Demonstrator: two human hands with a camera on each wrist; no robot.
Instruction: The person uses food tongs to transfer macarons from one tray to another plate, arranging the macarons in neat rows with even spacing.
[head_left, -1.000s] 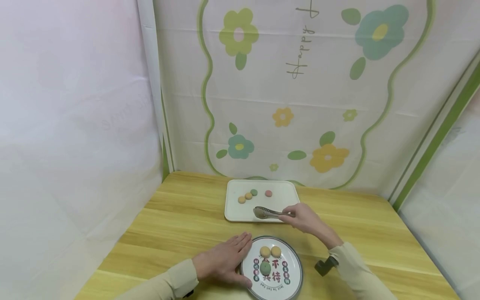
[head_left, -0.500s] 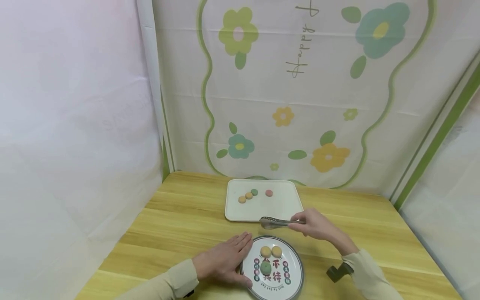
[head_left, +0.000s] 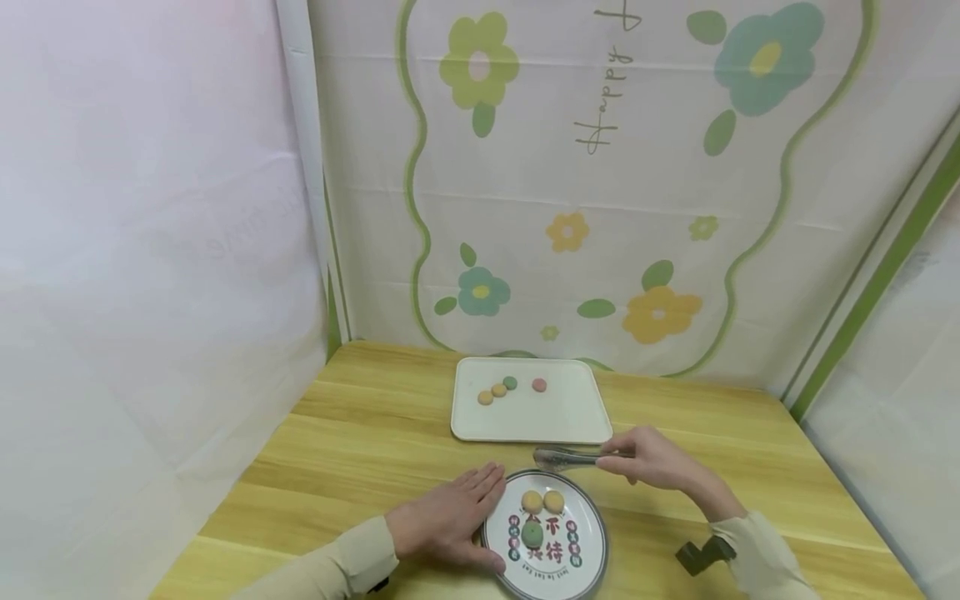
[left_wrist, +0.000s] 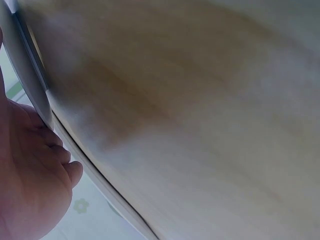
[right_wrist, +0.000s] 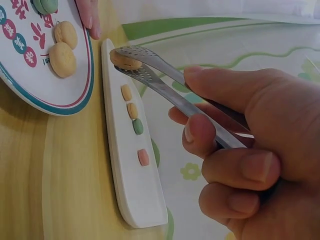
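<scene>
My right hand [head_left: 652, 460] grips metal tongs [head_left: 573, 458] with perforated tips, held just beyond the far edge of the round plate [head_left: 588, 512]. In the right wrist view a beige macaron [right_wrist: 126, 61] is pinched between the tong tips. My left hand [head_left: 453, 517] lies with straight fingers along the plate's left rim; the left wrist view shows its fingers at the underside of the plate edge [left_wrist: 25, 65]. On the plate sit two yellow macarons [head_left: 554, 502] side by side and a green macaron [head_left: 532, 534] nearer me.
Behind the plate stands a white rectangular tray [head_left: 570, 421]. It bears two beige macarons [head_left: 486, 398], a green one [head_left: 510, 382] and a pink one [head_left: 539, 385]. A wooden table [head_left: 360, 417] lies beneath, with a flowered curtain [head_left: 525, 167] rising at its far edge.
My right hand has drawn the tongs away from over the tray, toward me and to the right, close to the plate's far rim. My left hand has stayed in place.
</scene>
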